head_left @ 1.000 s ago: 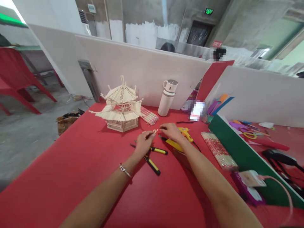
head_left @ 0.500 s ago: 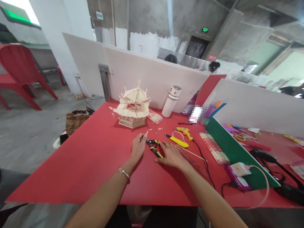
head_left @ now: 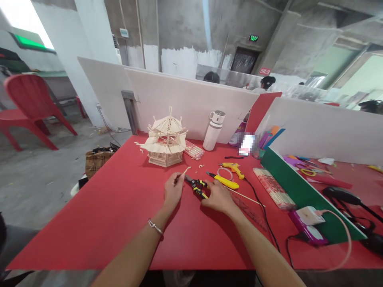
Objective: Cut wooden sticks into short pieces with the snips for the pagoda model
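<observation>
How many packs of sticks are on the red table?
2: one pack behind the stick pagoda, partly hidden, and a second pack beside the green board. More could be hidden.

Taking the pliers [head_left: 197, 188] on the counter [head_left: 119, 223] as centre, the pagoda model [head_left: 166, 145] sits at eleven o'clock, a stick pack [head_left: 194, 150] just behind its right side. The bottle [head_left: 212, 133] stands between twelve and one, the glue gun [head_left: 233, 169] lies at two, the utility knife [head_left: 226, 181] near three, the power strip [head_left: 311, 233] towards four.
</observation>
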The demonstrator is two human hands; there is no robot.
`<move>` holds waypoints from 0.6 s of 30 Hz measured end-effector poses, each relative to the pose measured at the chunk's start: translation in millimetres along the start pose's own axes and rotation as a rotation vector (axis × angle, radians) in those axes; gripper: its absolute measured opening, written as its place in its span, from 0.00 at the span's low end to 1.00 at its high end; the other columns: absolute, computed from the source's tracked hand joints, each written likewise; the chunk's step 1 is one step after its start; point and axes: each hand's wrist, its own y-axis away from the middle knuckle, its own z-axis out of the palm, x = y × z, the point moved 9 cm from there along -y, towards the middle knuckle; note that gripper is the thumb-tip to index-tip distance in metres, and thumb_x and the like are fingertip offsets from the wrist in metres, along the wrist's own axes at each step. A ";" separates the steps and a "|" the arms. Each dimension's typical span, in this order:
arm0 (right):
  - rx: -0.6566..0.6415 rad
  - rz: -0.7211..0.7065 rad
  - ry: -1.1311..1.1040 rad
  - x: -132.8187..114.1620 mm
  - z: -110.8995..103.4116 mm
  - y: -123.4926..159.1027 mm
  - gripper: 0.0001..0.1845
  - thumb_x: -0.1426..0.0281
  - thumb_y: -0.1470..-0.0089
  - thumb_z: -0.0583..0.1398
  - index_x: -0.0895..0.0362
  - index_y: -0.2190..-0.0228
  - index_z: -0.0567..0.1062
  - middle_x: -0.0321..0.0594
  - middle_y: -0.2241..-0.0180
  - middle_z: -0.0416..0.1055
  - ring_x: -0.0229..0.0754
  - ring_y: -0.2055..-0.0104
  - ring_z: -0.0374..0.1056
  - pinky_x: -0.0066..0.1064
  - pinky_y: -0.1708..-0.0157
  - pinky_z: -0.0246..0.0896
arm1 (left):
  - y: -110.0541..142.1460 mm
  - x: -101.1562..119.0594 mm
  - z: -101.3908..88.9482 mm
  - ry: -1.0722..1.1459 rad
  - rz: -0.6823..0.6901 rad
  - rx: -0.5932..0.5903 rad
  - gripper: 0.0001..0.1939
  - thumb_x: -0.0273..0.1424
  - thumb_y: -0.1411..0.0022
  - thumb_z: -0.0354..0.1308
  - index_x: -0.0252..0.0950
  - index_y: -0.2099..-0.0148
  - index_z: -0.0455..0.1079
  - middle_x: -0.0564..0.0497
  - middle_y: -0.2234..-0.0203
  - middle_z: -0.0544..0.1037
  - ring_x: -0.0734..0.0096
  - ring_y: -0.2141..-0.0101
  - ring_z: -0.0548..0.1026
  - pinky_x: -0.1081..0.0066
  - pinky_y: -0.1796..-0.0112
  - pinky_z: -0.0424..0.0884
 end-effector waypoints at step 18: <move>-0.682 -0.042 -1.973 -46.3 50.1 26.9 0.24 0.49 0.51 0.64 0.54 0.62 0.75 0.48 0.57 0.77 0.54 0.51 0.72 0.50 0.48 0.63 | -8.4 34.4 -25.5 -0.075 0.099 0.157 0.12 0.38 0.41 0.58 0.36 0.64 0.78 0.50 0.71 0.80 0.69 0.69 0.75 0.72 0.67 0.73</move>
